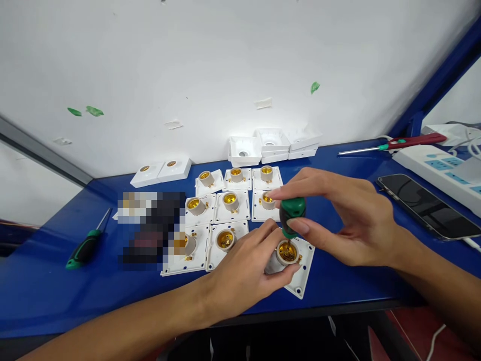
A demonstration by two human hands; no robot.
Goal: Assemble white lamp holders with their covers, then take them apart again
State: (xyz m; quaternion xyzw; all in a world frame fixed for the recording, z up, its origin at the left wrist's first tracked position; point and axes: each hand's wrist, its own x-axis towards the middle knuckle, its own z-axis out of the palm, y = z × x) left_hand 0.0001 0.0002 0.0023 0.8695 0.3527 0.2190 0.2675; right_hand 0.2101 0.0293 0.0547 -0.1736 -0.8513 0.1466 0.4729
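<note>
A white wall [210, 60] rises behind the blue tabletop [338, 283], bearing torn green scraps [94, 111] and pale bits of tape [263, 103]. A blue metal post [443, 70] slants up at the far right. Below it, a long tool [398, 144] with a red handle, green collar and thin metal shaft lies near a white power strip [436, 174] with light-blue sockets. Just beside the strip, a phone [430, 203] lies with its dark screen up. Reddish floor [413, 326] shows at lower right, crossed by a white cable [436, 337].
</note>
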